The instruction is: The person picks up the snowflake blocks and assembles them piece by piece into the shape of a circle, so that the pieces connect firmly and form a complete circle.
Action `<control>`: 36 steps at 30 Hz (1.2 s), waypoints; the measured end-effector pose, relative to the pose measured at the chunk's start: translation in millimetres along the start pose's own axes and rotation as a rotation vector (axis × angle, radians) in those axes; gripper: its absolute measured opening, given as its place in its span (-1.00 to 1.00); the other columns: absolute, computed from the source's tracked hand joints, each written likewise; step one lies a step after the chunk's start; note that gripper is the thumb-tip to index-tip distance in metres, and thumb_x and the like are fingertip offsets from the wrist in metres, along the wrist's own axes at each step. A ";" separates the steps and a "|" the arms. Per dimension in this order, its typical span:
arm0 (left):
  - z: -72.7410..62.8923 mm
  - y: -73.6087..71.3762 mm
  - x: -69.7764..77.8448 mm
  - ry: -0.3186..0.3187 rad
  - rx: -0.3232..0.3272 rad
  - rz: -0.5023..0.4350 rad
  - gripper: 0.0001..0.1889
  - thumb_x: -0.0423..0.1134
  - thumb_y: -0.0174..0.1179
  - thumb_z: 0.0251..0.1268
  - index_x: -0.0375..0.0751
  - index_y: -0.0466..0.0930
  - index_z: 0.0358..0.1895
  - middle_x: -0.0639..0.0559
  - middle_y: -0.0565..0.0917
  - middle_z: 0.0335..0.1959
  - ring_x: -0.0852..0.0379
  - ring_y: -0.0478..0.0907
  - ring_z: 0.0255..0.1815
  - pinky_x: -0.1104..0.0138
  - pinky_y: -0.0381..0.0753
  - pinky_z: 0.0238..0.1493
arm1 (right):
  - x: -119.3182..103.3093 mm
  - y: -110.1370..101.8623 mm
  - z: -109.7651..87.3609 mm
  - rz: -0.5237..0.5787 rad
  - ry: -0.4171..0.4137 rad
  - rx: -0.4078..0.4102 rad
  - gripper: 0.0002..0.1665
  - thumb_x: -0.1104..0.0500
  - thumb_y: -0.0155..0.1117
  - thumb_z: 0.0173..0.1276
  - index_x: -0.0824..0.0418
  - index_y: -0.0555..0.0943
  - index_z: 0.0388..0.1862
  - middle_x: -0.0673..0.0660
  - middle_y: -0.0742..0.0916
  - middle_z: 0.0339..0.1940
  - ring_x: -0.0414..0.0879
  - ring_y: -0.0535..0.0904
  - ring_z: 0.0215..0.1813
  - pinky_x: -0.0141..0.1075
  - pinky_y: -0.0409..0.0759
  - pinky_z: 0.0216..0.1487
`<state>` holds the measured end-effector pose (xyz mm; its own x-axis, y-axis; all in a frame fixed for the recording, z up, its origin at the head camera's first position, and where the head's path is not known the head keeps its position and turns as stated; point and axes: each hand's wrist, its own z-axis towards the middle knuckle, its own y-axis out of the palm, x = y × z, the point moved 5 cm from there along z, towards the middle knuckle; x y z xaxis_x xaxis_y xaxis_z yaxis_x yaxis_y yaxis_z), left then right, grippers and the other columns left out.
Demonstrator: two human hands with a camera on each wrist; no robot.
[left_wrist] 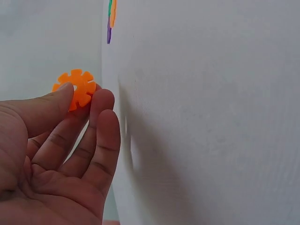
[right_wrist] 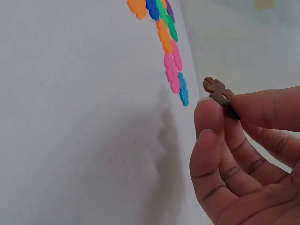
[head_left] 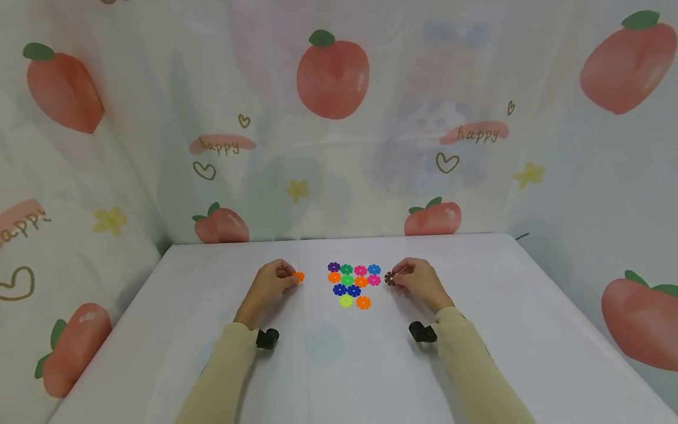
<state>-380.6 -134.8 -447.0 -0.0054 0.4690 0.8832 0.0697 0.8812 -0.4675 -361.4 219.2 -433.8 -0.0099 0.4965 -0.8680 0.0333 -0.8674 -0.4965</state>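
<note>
An orange notched plastic disc [left_wrist: 82, 89], shaped like a snowflake building piece, is pinched between the thumb and fingers of my left hand [head_left: 274, 280]. My right hand [head_left: 420, 281] pinches a brown notched disc [right_wrist: 220, 93] by its edge, thumb on one side and fingers on the other. Both hands hover over the white table, one on each side of a group of flat-lying discs. In that group are a purple disc [head_left: 333, 267], a blue disc [head_left: 374, 270], a yellow-green disc [head_left: 346, 301] and an orange disc [head_left: 363, 302], among several others in rough rows.
The white table [head_left: 328, 377] reaches back to a patterned cloth wall [head_left: 339, 171] with printed fruit. Similar cloth hangs at the left and right sides. A small black device is worn at each wrist.
</note>
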 end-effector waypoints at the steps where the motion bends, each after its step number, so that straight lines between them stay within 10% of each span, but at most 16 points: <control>1: -0.1 0.5 0.3 0.007 -0.002 -0.004 -0.89 -0.39 0.35 0.49 -0.27 0.61 -0.06 -0.10 0.72 -0.20 0.00 0.62 -0.22 0.29 0.63 -0.17 | -1.4 -0.1 -0.4 0.019 0.002 0.001 -0.82 0.34 0.27 0.55 0.43 0.64 0.02 0.27 0.78 -0.12 0.05 0.71 -0.21 -0.27 0.71 -0.14; 36: -20.6 51.7 32.2 0.084 0.003 -0.070 -0.87 -0.32 0.41 0.46 -0.16 0.68 -0.05 -0.01 0.75 -0.14 -0.04 0.65 -0.04 0.18 0.72 0.06 | -38.6 40.8 -11.1 0.364 -0.021 0.005 -0.72 0.31 0.31 0.55 0.46 0.64 0.14 0.33 0.78 -0.04 0.04 0.82 -0.17 -0.31 0.74 -0.10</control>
<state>-356.6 -75.4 -442.0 0.0735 0.3995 0.9138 0.0688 0.9121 -0.4042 -348.6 165.0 -420.5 -0.0187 0.1548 -0.9878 0.0332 -0.9873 -0.1554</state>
